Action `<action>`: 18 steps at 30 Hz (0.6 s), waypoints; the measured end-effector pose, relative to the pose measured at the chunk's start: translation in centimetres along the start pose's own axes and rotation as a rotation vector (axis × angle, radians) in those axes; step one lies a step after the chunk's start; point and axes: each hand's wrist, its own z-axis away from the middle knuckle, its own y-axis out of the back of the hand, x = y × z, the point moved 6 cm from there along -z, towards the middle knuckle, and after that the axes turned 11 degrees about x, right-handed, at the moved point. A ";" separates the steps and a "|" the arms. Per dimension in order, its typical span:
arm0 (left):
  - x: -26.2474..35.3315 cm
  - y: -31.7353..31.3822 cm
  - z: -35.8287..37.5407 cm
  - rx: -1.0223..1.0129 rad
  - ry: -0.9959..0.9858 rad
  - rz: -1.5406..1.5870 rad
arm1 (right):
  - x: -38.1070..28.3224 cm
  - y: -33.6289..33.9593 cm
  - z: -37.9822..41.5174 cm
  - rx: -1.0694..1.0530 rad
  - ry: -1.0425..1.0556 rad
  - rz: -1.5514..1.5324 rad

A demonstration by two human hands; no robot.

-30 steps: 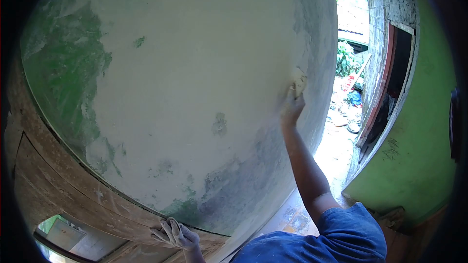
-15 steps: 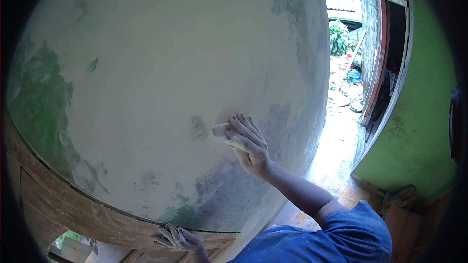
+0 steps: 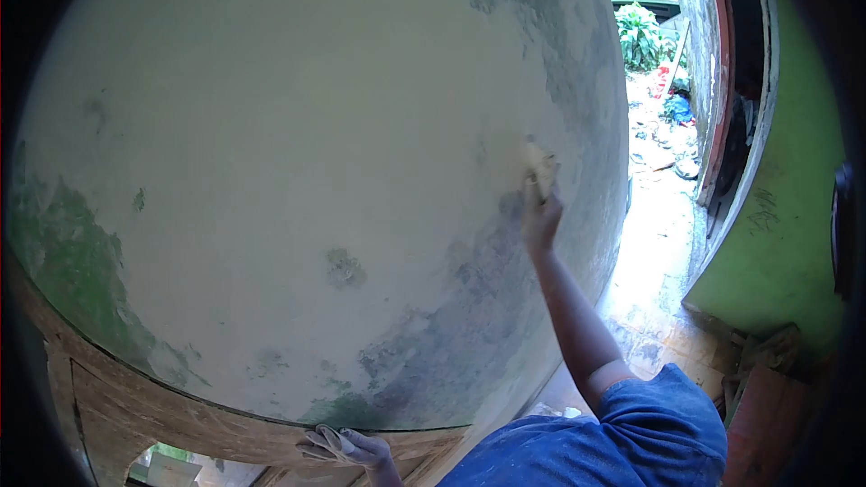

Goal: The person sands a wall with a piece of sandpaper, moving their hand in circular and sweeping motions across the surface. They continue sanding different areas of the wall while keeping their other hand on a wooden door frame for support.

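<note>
A large wall (image 3: 298, 153), coated in pale filler with green and grey patches showing through, takes up most of the view. My right hand (image 3: 542, 212) is raised against its right part, closed round a pale dusty pad (image 3: 541, 162) that touches the surface. The pad's exact kind is hard to make out. Low in the view, my left hand (image 3: 356, 446) is at the wooden ledge (image 3: 234, 419) under the wall. Its dusty fingers are bent round something thin and pale, too blurred to name.
To the right, a bright passage (image 3: 658, 252) leads outside to a leafy plant (image 3: 638, 36) and scattered rubbish. Beyond it stand a doorway (image 3: 735, 81) and a green wall (image 3: 794, 207). Wooden boards (image 3: 767, 415) lie at the lower right.
My right hand has swept up and to the right across the wall with the pale pad. My left hand stays at the ledge. The view has shifted slightly.
</note>
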 end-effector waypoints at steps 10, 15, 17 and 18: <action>-1.0 -0.4 1.7 -0.078 0.036 -0.028 | -11.7 -1.8 5.1 -0.081 0.556 -0.146; -0.2 -0.2 1.0 -0.044 0.061 -0.012 | -17.1 -1.6 12.9 -0.437 0.678 -0.210; -0.2 -0.2 0.8 -0.036 0.042 -0.052 | -17.9 -1.4 14.4 -0.584 0.856 -0.256; -0.3 -0.2 0.9 -0.039 0.037 -0.045 | -17.0 -2.0 13.5 -0.543 0.912 -0.201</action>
